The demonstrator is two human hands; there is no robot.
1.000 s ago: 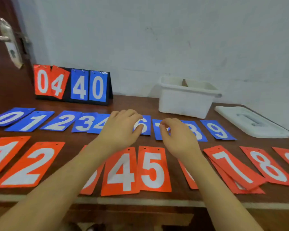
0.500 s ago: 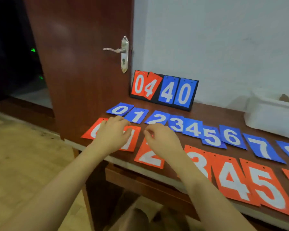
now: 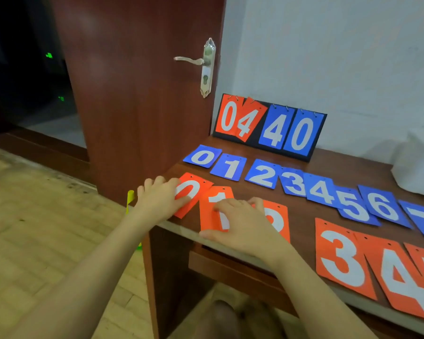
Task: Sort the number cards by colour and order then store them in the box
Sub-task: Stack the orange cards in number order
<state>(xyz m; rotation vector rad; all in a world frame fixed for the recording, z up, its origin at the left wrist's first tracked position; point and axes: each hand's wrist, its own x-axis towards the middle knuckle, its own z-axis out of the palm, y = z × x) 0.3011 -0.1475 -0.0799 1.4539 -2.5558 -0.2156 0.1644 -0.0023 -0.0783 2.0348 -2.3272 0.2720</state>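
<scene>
The scoreboard stand (image 3: 269,128) at the back edge of the bench (image 3: 301,206) reads 0 and 4 in orange, then 4 and 0 in blue. In front of it, eight blue cards (image 3: 294,183) lie in a row reading 0, 1, 2, 3, 4, 5, 6 and 7, the last cut by the frame edge. Along the front edge lie six orange cards: 0, 1, 2, 3, 4 and one more cut off.

The left hand (image 3: 158,200) lies at the bench's left front corner, its thumb pressing flat on the orange 0 card (image 3: 194,189). The right hand (image 3: 242,228) rests with spread, relaxed fingers over the orange 1 card (image 3: 212,211) and the orange 2 card (image 3: 277,221), thumb along the front edge. Neither hand grips anything. Part of the white box (image 3: 416,172) shows at the right, blurred.
</scene>
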